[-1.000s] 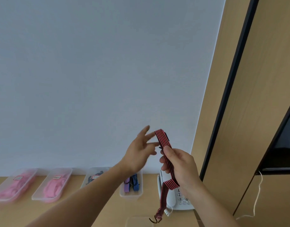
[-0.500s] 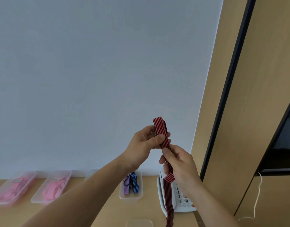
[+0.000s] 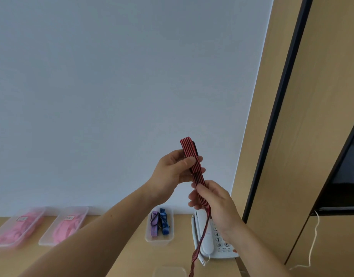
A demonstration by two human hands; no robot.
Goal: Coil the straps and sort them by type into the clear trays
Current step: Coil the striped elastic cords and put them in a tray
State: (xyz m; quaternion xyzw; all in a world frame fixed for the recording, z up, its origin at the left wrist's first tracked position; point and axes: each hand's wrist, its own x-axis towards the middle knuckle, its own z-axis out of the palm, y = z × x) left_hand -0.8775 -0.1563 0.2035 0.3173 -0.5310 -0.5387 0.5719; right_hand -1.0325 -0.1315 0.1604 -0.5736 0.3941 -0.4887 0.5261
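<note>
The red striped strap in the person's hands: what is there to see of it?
The strap is a flat, woven-looking band, red with thin black lengthwise stripes, held upright in the air. Its top is folded over, a dark piece showing at the fold. The left hand pinches the folded part; the right hand grips it below. The loose tail hangs in front of a white telephone and runs out of the picture's bottom.
</note>
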